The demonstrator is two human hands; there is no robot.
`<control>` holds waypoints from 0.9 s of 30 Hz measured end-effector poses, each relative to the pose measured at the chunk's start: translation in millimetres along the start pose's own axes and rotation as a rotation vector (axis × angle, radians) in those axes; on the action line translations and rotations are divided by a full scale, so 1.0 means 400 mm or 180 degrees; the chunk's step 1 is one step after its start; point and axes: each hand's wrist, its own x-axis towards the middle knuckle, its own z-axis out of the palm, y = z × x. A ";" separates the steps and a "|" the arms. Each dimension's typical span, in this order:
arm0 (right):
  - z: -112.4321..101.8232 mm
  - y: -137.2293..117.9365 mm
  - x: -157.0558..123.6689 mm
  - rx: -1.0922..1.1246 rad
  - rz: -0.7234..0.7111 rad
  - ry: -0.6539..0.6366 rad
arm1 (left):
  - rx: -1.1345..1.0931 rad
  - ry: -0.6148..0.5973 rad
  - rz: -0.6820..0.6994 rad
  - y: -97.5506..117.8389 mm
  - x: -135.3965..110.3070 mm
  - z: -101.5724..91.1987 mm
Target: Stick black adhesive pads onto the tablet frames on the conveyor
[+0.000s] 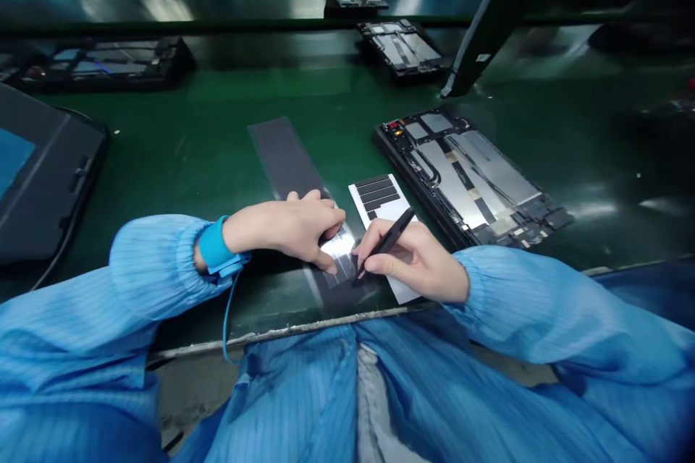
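Note:
A long translucent sheet with dark strips [287,152] lies slantwise on the green work surface [217,145]. Pressing down on its near part is my left hand [287,228], fingers stretched out and thumb flat on the sheet. My right hand [413,257] grips black tweezers [392,237], whose tips point down at the sheet's right edge beside my left thumb. Partly under the right hand rests a white backing card with black strips [378,194]. Just beyond that hand lies an opened tablet-like device [467,173], its silver battery and boards showing.
A grey-black case [43,173] with a cable stands at the left. Farther back are more opened devices [402,47] [119,61]. A dark slanted post [483,29] rises at the right. The bench's front edge [326,322] runs close to my body.

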 end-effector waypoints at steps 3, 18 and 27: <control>0.002 0.002 -0.003 -0.0029 -0.0004 0.0078 | 0.0023 0.0126 -0.0003 0.005 0.004 -0.003; -0.205 -0.046 0.007 -0.0021 -0.0012 0.1975 | -0.0154 0.0534 -0.0052 0.021 0.007 -0.048; -0.291 0.102 0.109 0.0510 0.1187 0.0703 | -0.0703 0.2709 0.0919 0.049 0.193 0.035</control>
